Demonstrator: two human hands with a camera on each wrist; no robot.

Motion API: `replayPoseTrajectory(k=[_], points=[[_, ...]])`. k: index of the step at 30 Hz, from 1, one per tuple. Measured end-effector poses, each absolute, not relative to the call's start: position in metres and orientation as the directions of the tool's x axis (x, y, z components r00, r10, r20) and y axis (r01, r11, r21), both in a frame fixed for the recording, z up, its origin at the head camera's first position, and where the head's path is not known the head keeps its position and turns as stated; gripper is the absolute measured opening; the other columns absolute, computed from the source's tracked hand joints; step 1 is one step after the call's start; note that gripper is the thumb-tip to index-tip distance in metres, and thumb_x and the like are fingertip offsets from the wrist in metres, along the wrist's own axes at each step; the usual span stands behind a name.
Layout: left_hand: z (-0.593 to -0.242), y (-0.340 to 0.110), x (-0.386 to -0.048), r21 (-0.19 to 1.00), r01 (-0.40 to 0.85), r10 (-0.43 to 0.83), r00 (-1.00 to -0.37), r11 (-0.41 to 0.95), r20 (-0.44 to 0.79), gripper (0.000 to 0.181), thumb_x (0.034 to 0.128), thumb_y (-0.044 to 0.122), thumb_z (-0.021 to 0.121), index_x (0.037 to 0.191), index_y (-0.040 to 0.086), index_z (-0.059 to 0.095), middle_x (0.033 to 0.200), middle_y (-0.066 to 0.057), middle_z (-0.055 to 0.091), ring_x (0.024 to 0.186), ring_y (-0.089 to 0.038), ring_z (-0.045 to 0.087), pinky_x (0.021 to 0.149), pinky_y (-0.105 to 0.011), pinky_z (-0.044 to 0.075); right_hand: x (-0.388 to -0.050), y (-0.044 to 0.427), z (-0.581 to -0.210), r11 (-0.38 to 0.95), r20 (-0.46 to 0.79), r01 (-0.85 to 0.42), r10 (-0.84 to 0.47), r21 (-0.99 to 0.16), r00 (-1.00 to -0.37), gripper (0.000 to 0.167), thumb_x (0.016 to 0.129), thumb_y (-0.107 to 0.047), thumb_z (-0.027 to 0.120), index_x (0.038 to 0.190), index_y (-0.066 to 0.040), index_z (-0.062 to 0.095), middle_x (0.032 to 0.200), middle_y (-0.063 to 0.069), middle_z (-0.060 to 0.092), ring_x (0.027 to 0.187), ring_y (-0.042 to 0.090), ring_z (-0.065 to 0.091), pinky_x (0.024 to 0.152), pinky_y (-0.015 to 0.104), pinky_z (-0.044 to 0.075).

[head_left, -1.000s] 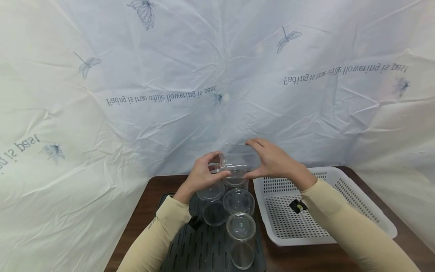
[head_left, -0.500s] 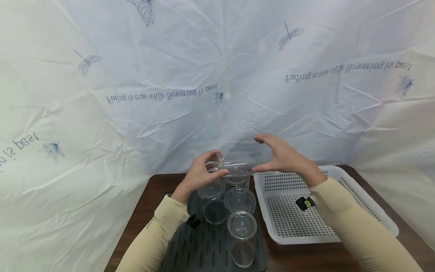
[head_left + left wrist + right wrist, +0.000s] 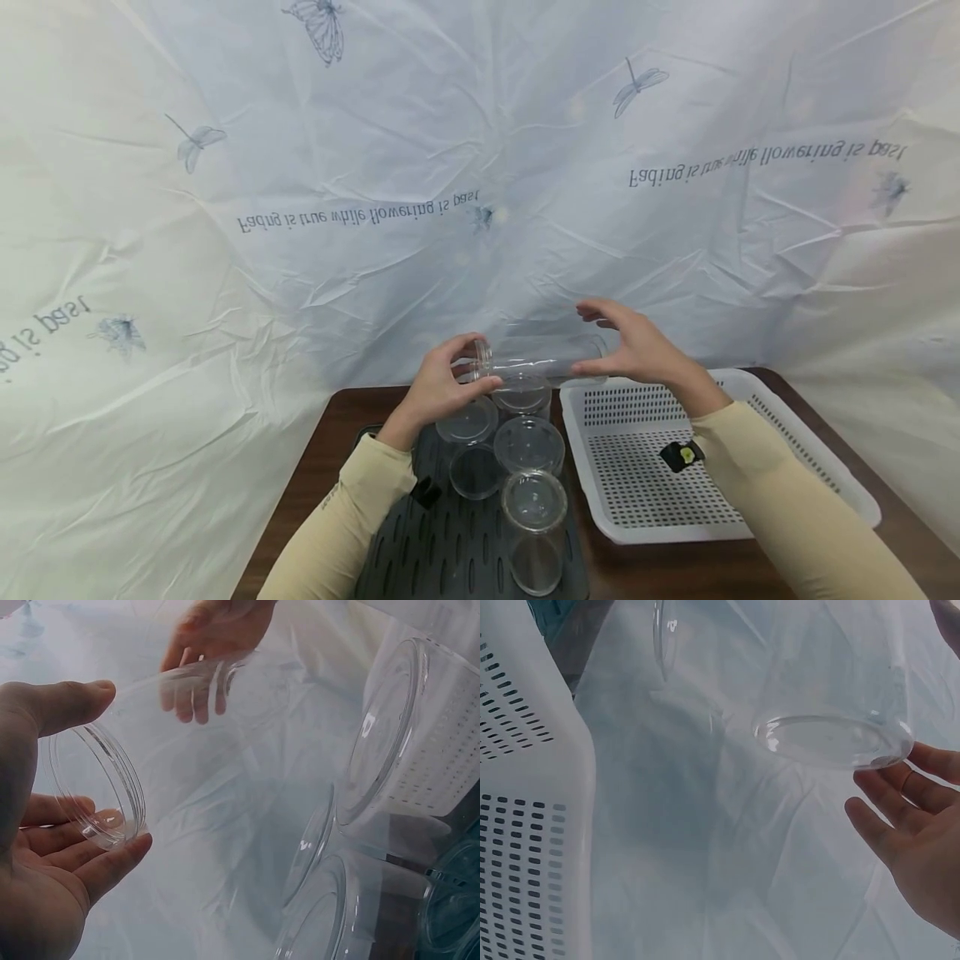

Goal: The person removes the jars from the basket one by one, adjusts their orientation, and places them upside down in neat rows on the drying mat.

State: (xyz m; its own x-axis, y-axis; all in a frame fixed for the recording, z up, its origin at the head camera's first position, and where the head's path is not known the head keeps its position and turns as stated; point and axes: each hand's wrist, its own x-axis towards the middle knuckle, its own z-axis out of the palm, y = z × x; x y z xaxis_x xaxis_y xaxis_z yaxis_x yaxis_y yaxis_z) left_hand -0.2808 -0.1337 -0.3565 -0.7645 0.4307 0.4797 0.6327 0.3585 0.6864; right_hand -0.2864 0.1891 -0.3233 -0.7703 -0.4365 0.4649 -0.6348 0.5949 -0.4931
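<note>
A clear jar (image 3: 536, 354) lies sideways in the air above several other clear jars. My left hand (image 3: 435, 387) grips its threaded mouth end, thumb on the near side and fingers on the far side. In the left wrist view, the threaded rim (image 3: 124, 784) sits between that thumb and the fingers. By the base end is my right hand (image 3: 637, 350), its thumb overlapping the jar in the head view. The right wrist view has the spread right fingers (image 3: 900, 806) around the edge of the round base (image 3: 832, 741); whether they all touch the glass cannot be told.
Below the hands, several clear jars (image 3: 528, 446) stand close together on a dark slotted mat (image 3: 442, 546). A white perforated basket (image 3: 622, 533) is to the right on the brown table (image 3: 315, 450). A printed white sheet (image 3: 375, 275) hangs behind.
My right hand has slid rightward along the jar from its body to the base end, uncovering more glass. My left hand stays at the mouth end, nearly still.
</note>
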Motion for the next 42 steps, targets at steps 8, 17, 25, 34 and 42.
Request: replayPoseTrajectory(k=[8, 17, 25, 34, 42], points=[[-0.36, -0.134, -0.281, 0.676, 0.646, 0.433, -0.754, 0.354, 0.494, 0.064, 0.0833, 0.027, 0.079, 0.138, 0.012, 0.051, 0.127, -0.01, 0.058, 0.116, -0.025, 0.06, 0.097, -0.033, 0.052, -0.289, 0.197, -0.337, 0.495, 0.467, -0.629, -0.422, -0.6, -0.777, 0.083, 0.076, -0.021, 0.085, 0.145, -0.005, 0.042, 0.14, 0.018, 0.049, 0.128, 0.037, 0.049, 0.108, 0.054, 0.037], [-0.358, -0.135, -0.281, 0.672, 0.657, 0.432, -0.745, 0.341, 0.509, 0.064, 0.0837, 0.029, 0.079, 0.139, 0.012, 0.051, 0.129, -0.01, 0.057, 0.117, -0.026, 0.059, 0.097, -0.033, 0.052, -0.289, 0.203, -0.348, 0.441, 0.44, -0.58, -0.383, -0.685, -0.812, 0.077, 0.082, -0.017, 0.08, 0.147, -0.007, 0.039, 0.145, 0.017, 0.044, 0.132, 0.037, 0.045, 0.111, 0.053, 0.035], [-0.357, -0.136, -0.281, 0.689, 0.639, 0.425, -0.759, 0.341, 0.493, 0.062, 0.0837, 0.024, 0.079, 0.139, 0.013, 0.051, 0.128, -0.009, 0.057, 0.117, -0.025, 0.059, 0.097, -0.033, 0.052, -0.292, 0.205, -0.358, 0.326, 0.436, -0.56, -0.382, -0.762, -0.815, 0.071, 0.086, -0.009, 0.073, 0.147, -0.004, 0.037, 0.147, 0.018, 0.042, 0.134, 0.037, 0.042, 0.109, 0.058, 0.032], [-0.356, -0.136, -0.281, 0.694, 0.644, 0.429, -0.753, 0.322, 0.5, 0.06, 0.0839, 0.024, 0.079, 0.137, 0.015, 0.053, 0.128, -0.008, 0.057, 0.117, -0.024, 0.059, 0.098, -0.034, 0.051, -0.288, 0.199, -0.364, 0.2, 0.435, -0.528, -0.372, -0.825, -0.82, 0.067, 0.09, -0.004, 0.068, 0.147, -0.001, 0.035, 0.147, 0.023, 0.04, 0.132, 0.034, 0.045, 0.098, 0.02, 0.046], [-0.356, -0.137, -0.282, 0.697, 0.647, 0.429, -0.749, 0.309, 0.504, 0.061, 0.0839, 0.022, 0.079, 0.138, 0.014, 0.052, 0.13, -0.009, 0.057, 0.118, -0.025, 0.058, 0.099, -0.033, 0.051, -0.288, 0.196, -0.373, 0.093, 0.447, -0.51, -0.367, -0.855, -0.816, 0.062, 0.092, -0.003, 0.064, 0.148, -0.003, 0.036, 0.147, 0.022, 0.039, 0.128, 0.018, 0.051, 0.092, 0.02, 0.051]])
